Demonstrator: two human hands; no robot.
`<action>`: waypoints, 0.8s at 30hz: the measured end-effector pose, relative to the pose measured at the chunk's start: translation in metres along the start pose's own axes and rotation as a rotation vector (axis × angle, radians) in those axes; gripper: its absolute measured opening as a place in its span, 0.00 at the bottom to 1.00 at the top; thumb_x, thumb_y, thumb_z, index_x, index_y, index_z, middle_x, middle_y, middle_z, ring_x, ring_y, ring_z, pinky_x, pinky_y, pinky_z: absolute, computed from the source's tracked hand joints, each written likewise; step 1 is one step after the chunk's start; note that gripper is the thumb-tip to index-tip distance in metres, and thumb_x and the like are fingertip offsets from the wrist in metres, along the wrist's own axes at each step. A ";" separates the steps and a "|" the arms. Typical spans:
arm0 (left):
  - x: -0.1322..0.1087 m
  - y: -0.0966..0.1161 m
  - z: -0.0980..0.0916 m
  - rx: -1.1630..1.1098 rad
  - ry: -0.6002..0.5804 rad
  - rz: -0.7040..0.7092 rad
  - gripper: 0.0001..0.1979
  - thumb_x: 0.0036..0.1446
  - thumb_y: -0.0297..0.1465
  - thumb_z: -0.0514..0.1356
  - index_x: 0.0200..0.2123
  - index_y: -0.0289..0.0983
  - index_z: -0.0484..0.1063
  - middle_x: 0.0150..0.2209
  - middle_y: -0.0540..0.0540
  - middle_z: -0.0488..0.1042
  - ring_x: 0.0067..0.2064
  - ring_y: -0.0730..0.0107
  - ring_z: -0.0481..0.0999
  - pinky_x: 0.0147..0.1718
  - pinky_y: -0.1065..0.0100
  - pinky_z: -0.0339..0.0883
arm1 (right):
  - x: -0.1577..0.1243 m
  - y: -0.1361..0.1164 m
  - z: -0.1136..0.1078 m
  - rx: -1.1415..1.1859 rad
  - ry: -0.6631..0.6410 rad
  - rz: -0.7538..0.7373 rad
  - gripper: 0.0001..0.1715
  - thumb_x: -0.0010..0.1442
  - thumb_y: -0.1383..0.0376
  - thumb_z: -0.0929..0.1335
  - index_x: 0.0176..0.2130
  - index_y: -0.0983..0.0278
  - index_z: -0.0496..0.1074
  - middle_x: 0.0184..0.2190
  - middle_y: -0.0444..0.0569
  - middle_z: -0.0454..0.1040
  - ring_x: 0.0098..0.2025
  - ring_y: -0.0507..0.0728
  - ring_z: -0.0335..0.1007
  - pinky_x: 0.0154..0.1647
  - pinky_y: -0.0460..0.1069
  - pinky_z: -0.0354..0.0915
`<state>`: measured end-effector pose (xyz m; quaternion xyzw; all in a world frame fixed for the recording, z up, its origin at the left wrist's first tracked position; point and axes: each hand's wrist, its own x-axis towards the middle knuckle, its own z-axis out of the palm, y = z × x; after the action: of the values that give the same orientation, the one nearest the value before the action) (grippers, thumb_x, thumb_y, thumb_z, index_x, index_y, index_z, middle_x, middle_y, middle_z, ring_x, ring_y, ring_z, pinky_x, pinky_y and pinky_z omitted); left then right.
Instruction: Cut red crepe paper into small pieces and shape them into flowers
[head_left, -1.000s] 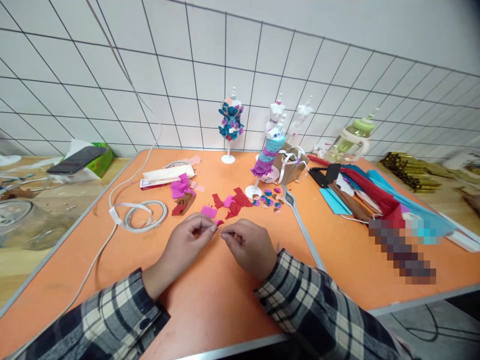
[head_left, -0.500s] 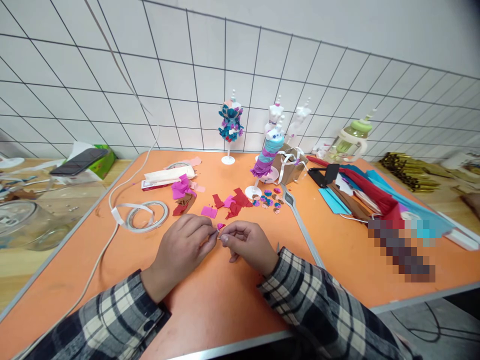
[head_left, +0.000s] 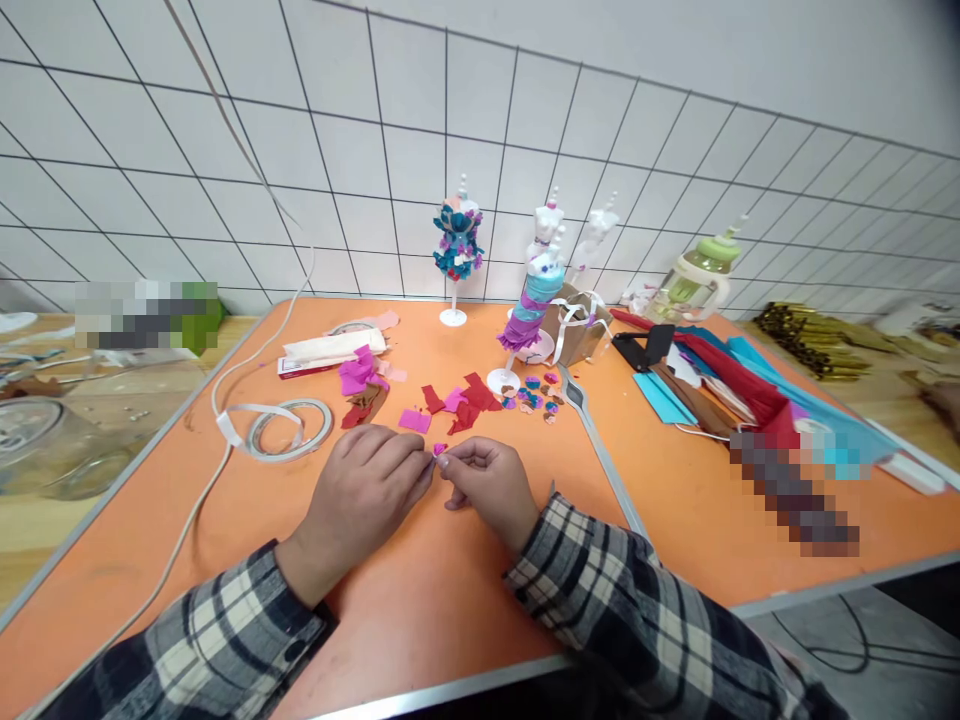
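My left hand [head_left: 367, 490] and my right hand [head_left: 491, 485] meet fingertip to fingertip above the orange table [head_left: 420, 610]. Both are closed in a pinch on a small pink paper piece [head_left: 439, 449], whose crumpled top pokes up between them. Its lower part is hidden by the fingers. Just beyond lie a flat pink paper square [head_left: 415, 420] and torn red paper scraps [head_left: 471, 402]. Small round paper pieces [head_left: 529, 396] in blue, purple and tan are gathered farther right, near the foot of a mini dress form [head_left: 534, 300] wrapped in blue and purple.
A roll of white tape [head_left: 324, 428] rests at left beside a white cable [head_left: 206, 490]. Another dress form [head_left: 457, 245], covered in teal paper flowers, stands at the back. To the right are folded coloured paper [head_left: 757, 385], a black case [head_left: 645, 347] and a green-lidded bottle [head_left: 697, 285].
My right fingertips have come closer to my left ones, and the pale thin strip between them shows less. The view has shifted slightly.
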<state>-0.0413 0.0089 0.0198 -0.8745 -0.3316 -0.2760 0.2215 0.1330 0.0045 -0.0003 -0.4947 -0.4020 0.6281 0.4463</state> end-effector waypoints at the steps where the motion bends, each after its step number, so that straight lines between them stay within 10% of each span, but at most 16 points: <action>1: 0.001 0.000 -0.001 0.001 0.006 0.004 0.06 0.64 0.27 0.61 0.33 0.37 0.76 0.34 0.45 0.80 0.36 0.59 0.73 0.38 0.58 0.66 | 0.000 0.000 0.000 0.009 0.002 0.013 0.23 0.43 0.51 0.78 0.28 0.65 0.72 0.20 0.40 0.70 0.17 0.47 0.64 0.19 0.45 0.69; 9: -0.003 -0.001 0.000 -0.038 -0.012 0.004 0.06 0.65 0.26 0.60 0.38 0.37 0.77 0.38 0.42 0.81 0.39 0.57 0.74 0.41 0.57 0.67 | 0.001 -0.003 0.002 0.186 -0.073 0.138 0.27 0.38 0.50 0.79 0.29 0.65 0.70 0.22 0.37 0.66 0.20 0.44 0.58 0.21 0.45 0.72; 19: -0.003 0.005 0.021 -0.647 -0.111 -0.552 0.11 0.65 0.34 0.56 0.32 0.39 0.75 0.34 0.46 0.78 0.36 0.65 0.78 0.37 0.65 0.72 | 0.002 0.008 0.008 0.182 0.011 0.043 0.24 0.44 0.51 0.77 0.32 0.64 0.70 0.19 0.35 0.64 0.19 0.45 0.59 0.23 0.45 0.72; 24: -0.007 0.002 0.019 -0.509 -0.084 -0.498 0.10 0.65 0.34 0.57 0.35 0.39 0.77 0.38 0.44 0.79 0.41 0.60 0.78 0.42 0.61 0.71 | 0.000 0.009 0.007 0.160 0.005 0.045 0.24 0.44 0.51 0.77 0.32 0.65 0.72 0.20 0.36 0.64 0.18 0.45 0.59 0.23 0.45 0.72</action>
<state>-0.0376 0.0150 0.0010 -0.8046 -0.4639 -0.3593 -0.0912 0.1245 0.0020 -0.0072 -0.4679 -0.3382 0.6668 0.4713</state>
